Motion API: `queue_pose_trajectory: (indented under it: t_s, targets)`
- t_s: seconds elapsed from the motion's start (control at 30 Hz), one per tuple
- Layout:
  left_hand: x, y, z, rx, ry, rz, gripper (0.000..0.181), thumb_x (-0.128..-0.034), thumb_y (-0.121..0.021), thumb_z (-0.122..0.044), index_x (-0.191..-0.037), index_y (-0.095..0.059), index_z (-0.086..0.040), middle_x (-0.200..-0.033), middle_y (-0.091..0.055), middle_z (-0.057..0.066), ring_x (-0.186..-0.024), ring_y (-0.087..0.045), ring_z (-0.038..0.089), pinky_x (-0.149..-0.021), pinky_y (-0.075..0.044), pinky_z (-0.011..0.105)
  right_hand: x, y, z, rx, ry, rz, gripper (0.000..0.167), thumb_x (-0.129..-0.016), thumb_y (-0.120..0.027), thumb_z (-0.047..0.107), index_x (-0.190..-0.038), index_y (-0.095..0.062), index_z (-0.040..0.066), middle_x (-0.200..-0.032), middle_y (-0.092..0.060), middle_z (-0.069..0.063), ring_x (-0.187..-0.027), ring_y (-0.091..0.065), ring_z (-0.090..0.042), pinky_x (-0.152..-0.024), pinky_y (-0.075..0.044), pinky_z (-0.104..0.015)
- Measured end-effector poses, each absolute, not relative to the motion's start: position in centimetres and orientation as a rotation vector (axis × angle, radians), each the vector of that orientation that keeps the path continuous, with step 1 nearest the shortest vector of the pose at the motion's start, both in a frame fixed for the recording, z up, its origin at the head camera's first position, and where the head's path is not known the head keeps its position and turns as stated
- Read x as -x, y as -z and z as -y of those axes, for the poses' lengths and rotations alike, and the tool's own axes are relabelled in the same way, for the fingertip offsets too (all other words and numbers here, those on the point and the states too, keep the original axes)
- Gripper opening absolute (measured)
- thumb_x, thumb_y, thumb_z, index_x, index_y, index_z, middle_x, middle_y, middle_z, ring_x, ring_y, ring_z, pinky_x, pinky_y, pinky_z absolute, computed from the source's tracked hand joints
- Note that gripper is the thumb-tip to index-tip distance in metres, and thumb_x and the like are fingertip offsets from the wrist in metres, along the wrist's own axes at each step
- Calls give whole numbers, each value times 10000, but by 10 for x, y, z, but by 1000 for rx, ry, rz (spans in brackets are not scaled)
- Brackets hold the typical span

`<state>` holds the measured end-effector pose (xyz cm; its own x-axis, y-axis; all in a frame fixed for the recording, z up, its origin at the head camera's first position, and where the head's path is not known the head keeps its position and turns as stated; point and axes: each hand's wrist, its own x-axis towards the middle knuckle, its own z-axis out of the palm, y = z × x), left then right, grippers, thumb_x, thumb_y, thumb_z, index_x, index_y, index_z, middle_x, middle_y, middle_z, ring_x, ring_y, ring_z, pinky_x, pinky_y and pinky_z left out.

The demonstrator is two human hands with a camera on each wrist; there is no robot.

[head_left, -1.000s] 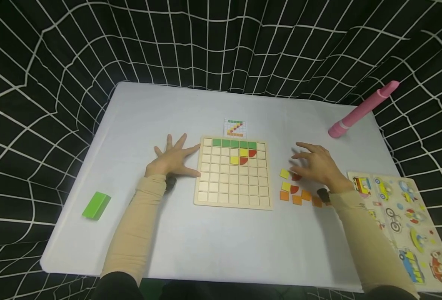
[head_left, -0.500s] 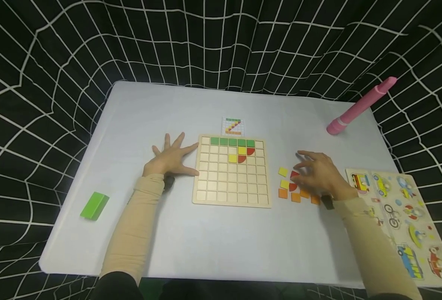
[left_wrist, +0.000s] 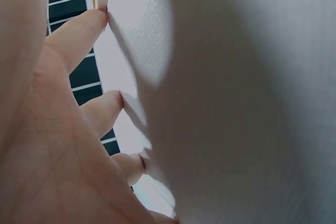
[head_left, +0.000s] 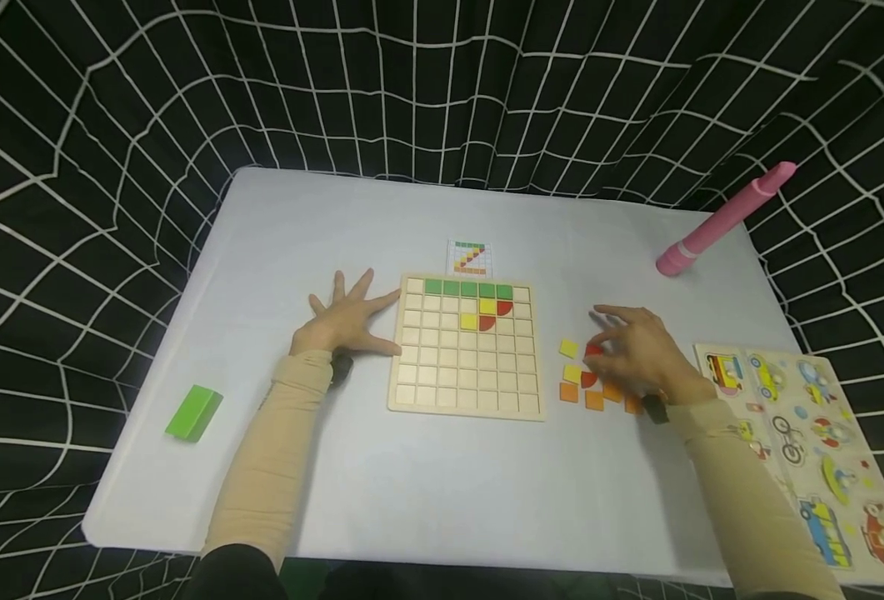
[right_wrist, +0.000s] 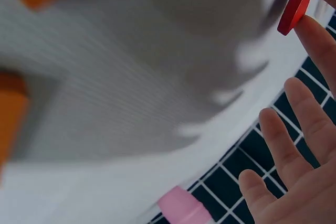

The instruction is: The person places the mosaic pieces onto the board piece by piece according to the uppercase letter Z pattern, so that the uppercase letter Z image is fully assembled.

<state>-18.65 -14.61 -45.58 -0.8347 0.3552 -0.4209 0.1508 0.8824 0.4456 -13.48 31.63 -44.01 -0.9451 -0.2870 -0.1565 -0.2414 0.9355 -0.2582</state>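
A wooden grid board (head_left: 447, 358) lies mid-table, with a row of green squares (head_left: 469, 288), two yellow squares (head_left: 469, 321) and two red quarter-circles (head_left: 487, 322) set in its upper cells. My left hand (head_left: 344, 323) is spread flat on the table, its index finger and thumb touching the board's left edge. To the board's right, my right hand (head_left: 640, 348) pinches a red quarter-circle piece (right_wrist: 295, 6) between thumb and index finger. Its other fingers stay extended. Beneath and beside it lie loose yellow squares (head_left: 569, 348), another red piece (head_left: 588, 379) and several orange squares (head_left: 595, 401).
A small pattern card (head_left: 470, 258) lies against the board's far edge. A green block (head_left: 194, 413) sits at the left. A pink cylinder-like stick (head_left: 725, 221) stands at the back right. Vehicle puzzle boards (head_left: 809, 450) occupy the right edge. Black netted cloth (head_left: 442, 83) surrounds the table.
My right hand has come down slightly among the loose pieces, its thumb and index finger closing on a red quarter-circle. My left hand keeps its place at the board.
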Motion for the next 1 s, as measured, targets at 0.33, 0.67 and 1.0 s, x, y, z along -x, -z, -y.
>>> queue_pose_trajectory:
  t_s: [0.33,0.67,1.0]
  targets:
    - [184,458,147,-364,-542,-2549,1061,-782,-788,-661,-1640,-231,-380,-1759,143,108,-1533,257,559,-1081,103,902,146,429,-310,522,351,-2964,266,-794,-877,246,-984,-825,67,-1519,-539,-213,-1413,-433,-436,-1202,-262,-711]
    - [186,457,148,-364,-544,-2549,1062,-786,-786,-660,-1641,-220,-386,-1759,148,105,-1531,268,553,-1081,110,902,164,427,-275,601,329,-2948,277,-800,-862,269,-986,-830,67,-1506,-575,-189,-1418,-465,-406,-1237,-257,-668]
    - [186,458,147,-376,-555,-2550,1064,-781,-790,-660,-1640,-227,-381,-1757,152,105,-1529,280,549,-1081,115,899,182,428,-223,772,344,-2908,266,-814,-850,317,-972,-832,104,-1515,-571,-175,-1406,-486,-416,-1229,-292,-637]
